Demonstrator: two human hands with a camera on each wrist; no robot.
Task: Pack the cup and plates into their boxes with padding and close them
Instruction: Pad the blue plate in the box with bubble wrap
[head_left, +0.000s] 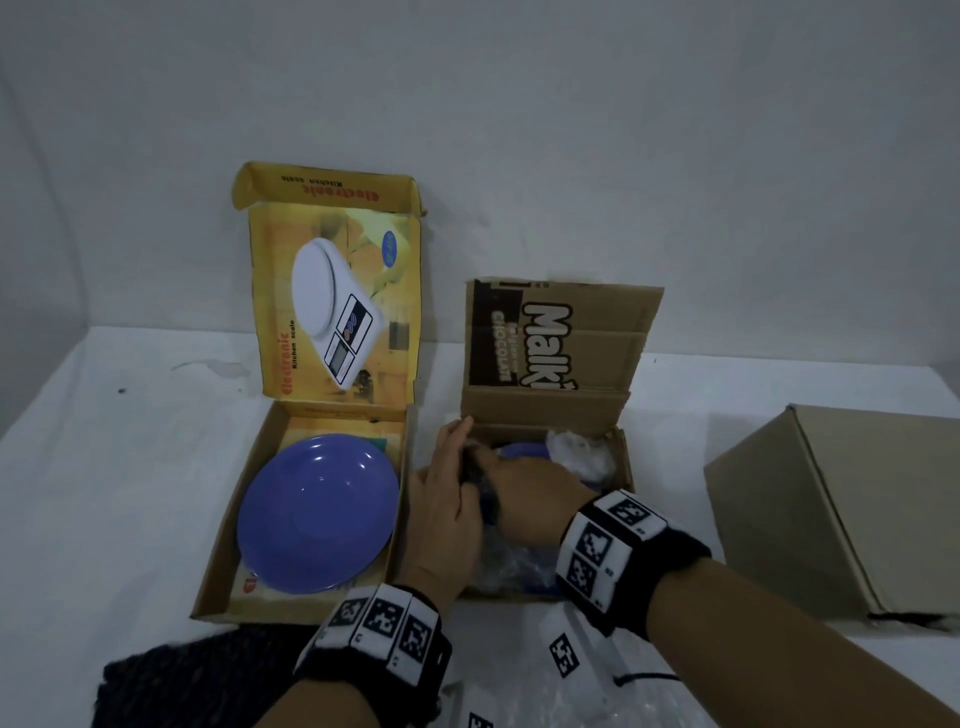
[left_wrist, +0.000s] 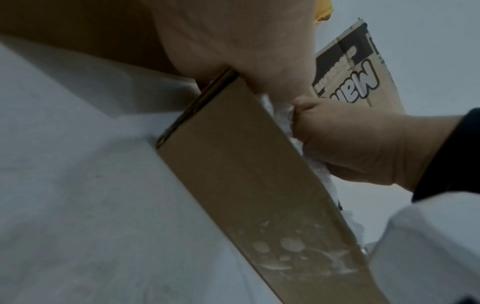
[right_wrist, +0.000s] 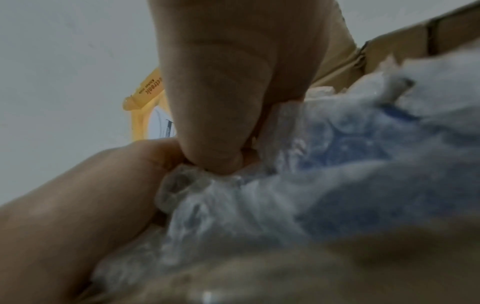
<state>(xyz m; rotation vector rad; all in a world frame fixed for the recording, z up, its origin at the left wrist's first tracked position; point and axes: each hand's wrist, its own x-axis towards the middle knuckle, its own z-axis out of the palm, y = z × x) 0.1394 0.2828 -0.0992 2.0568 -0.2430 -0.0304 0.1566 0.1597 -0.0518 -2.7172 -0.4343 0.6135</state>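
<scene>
A blue plate (head_left: 319, 512) lies bare in the open yellow kitchen-scale box (head_left: 218, 561) on the left. In the open brown box (head_left: 545, 410) beside it lies a second blue plate (head_left: 522, 449) under bubble wrap (head_left: 579, 452). My left hand (head_left: 447, 488) straddles that box's left wall (left_wrist: 246, 164), thumb inside and fingers along the outside. My right hand (head_left: 524, 493) reaches into the box and pinches a fold of the bubble wrap (right_wrist: 259, 195) between thumb and fingers. Blue shows through the wrap (right_wrist: 350, 148). No cup is visible.
A closed plain cardboard box (head_left: 831, 509) stands at the right. A dark knitted cloth (head_left: 192, 680) lies at the near left edge, and loose bubble wrap (head_left: 597, 691) lies under my forearms. Both open lids stand upright against the wall behind.
</scene>
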